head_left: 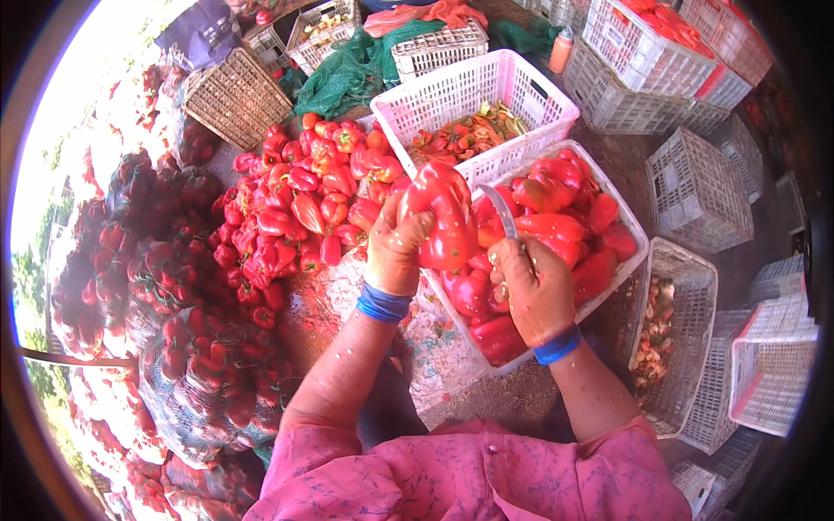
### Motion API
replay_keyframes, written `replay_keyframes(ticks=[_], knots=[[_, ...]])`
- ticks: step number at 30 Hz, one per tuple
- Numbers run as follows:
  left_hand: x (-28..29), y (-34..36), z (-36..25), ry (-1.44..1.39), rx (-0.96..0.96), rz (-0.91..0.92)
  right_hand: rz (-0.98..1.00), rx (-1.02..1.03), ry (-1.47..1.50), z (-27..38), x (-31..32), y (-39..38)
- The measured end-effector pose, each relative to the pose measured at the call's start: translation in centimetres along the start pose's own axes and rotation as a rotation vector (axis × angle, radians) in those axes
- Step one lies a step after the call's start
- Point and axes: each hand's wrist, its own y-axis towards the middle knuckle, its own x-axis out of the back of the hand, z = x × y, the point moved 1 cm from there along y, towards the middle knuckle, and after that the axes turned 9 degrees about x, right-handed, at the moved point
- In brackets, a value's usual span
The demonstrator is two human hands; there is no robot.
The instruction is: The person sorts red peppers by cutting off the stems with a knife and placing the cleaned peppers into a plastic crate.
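My left hand (397, 247) is closed around a large red bell pepper (445, 213), held up over the crates. In my right hand (534, 291) is a knife (501, 211), its curved blade pointing up and standing just right of the pepper, apart from it. Pale seeds stick to my fingers and forearms. Below my hands a white crate (640, 247) is filled with red peppers (565, 208). Behind it stands another white crate (556, 123) with scraps of pepper cores and stems (473, 135). To the left lies a heap of whole red peppers (295, 204) on the ground.
Net sacks full of red peppers (208, 382) crowd the left side. A crate with seedy cores (686, 347) stands at my right, near stacked empty crates (699, 191). Behind are green netting (347, 69), a tipped crate (236, 100) and an orange bottle (561, 52).
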Motion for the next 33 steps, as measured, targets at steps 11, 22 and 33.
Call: replay_keyframes(ticks=[11,22,33], knots=[[-3.5,-0.3,6.7,0.38,-0.113,-0.251,0.059,0.005,-0.484,-5.5,2.2,1.4],[-0.7,3.9,9.3,-0.275,0.064,-0.379,0.135,-0.077,-0.47,-7.6,0.6,0.3],[-0.8,3.1,8.0,-0.435,0.2,-0.098,-0.089,-0.042,-0.143,-7.1,3.7,1.0]])
